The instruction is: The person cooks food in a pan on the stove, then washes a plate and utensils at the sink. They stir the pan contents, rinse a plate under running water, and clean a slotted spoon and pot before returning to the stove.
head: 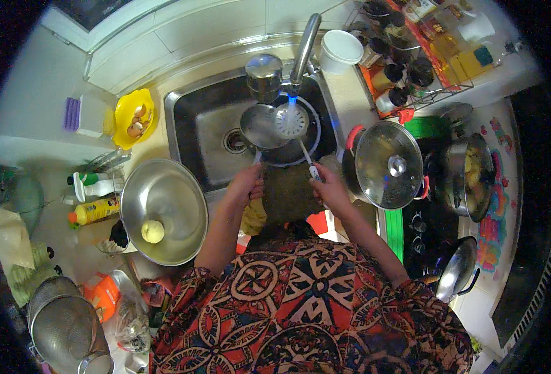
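My left hand (pixel 251 183) grips the handle of a round metal ladle or strainer (pixel 259 127), its bowl over the sink (pixel 200 140). In my right hand (pixel 330 187) is the handle of a slotted skimmer (pixel 290 122). The skimmer's perforated head overlaps the ladle's right edge from my viewpoint; whether they touch I cannot tell. Water from the faucet (pixel 307 46), lit blue at its outlet, falls onto the skimmer. Below both tools a round basin or pan (pixel 310 145) sits in the sink's right part. A metal canister (pixel 263 77) stands behind them.
Left of the sink, a large steel bowl (pixel 177 201) holds a pale round item (pixel 153 232). Eggshells lie in a yellow dish (pixel 133 100). On the right are a lidded pot (pixel 387 163), another pot (pixel 471 180), a white tub (pixel 340 49) and a jar rack (pixel 425 100).
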